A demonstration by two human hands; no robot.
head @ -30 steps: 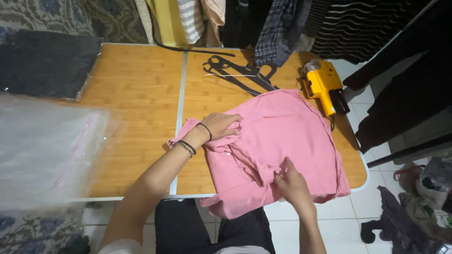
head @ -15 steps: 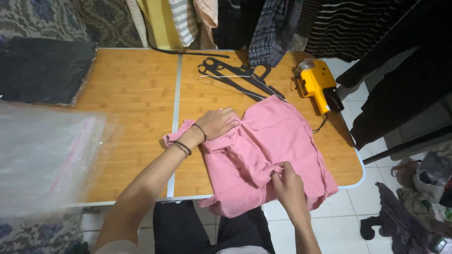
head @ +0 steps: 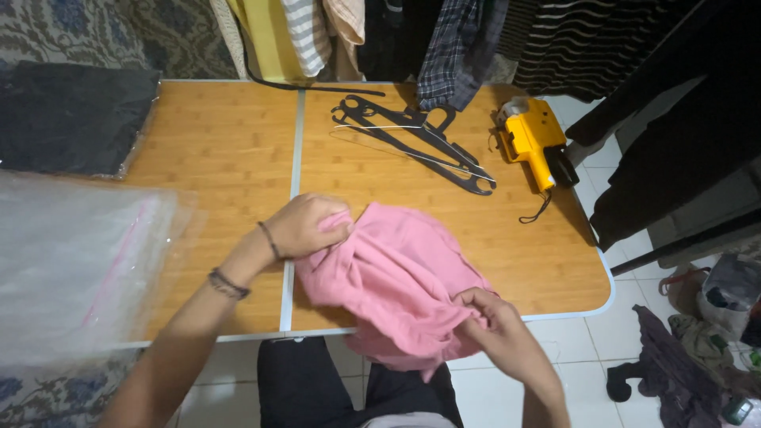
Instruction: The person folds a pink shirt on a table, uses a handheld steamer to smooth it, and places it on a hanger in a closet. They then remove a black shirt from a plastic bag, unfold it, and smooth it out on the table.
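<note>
Plastic bags (head: 79,261) lie stacked at the table's (head: 214,150) left edge. Next, the left hand (head: 305,226) clamps the pink garment (head: 396,285), bunched at the near edge; the right hand (head: 495,321) pinches its lower fold. Beyond lie black hangers (head: 412,139) and a yellow tagging gun (head: 535,143).

Head view, steeply down, close

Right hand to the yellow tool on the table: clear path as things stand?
Probably yes, once it lets go. The right hand is gripping the pink garment; bare tabletop lies between it and the yellow handheld tool, with the black hangers off to the side.
</note>
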